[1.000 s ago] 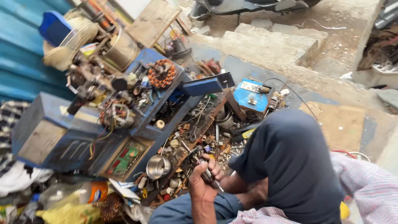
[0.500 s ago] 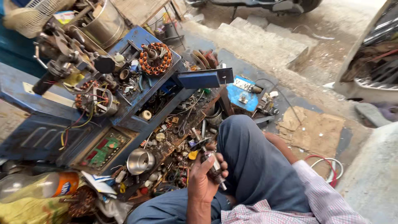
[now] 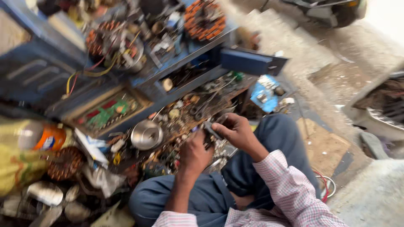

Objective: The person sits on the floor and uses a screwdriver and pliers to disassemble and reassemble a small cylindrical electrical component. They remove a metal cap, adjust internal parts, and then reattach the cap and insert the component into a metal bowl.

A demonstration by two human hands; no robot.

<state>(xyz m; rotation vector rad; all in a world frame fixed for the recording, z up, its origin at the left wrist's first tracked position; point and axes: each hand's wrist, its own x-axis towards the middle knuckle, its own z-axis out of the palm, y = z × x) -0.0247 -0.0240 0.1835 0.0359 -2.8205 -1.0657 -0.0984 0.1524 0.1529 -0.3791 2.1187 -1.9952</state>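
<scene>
In the head view, a small dark tool [image 3: 211, 129], seemingly metal and slim, is being held between both hands just above the lap, near the middle of the scene and close to the cluttered blue shelf [image 3: 185, 59]. The left hand [image 3: 194, 152] is being kept below and to the left of it, fingers curled together around its lower part, though what exactly is being gripped there is being hidden by blur. The right hand [image 3: 237, 131] is being closed over the upper end, fingers [image 3: 222, 126] pinched on the tool. The piece is being judged as light, stiff and hard, probably a little greasy and so liable to slip; a firm pinch at its thicker middle is being judged the safest hold, with the thin end left free. Its long axis is being laid diagonally, running from far left down toward near right, the far-left end pointing toward a round silver bowl [image 3: 146, 134] lying among scrap parts on the floor. Farther off, a copper-wound motor coil [image 3: 205, 17] is being seen on the shelf, and a green circuit board [image 3: 105, 113] is being seen lying at left.
</scene>
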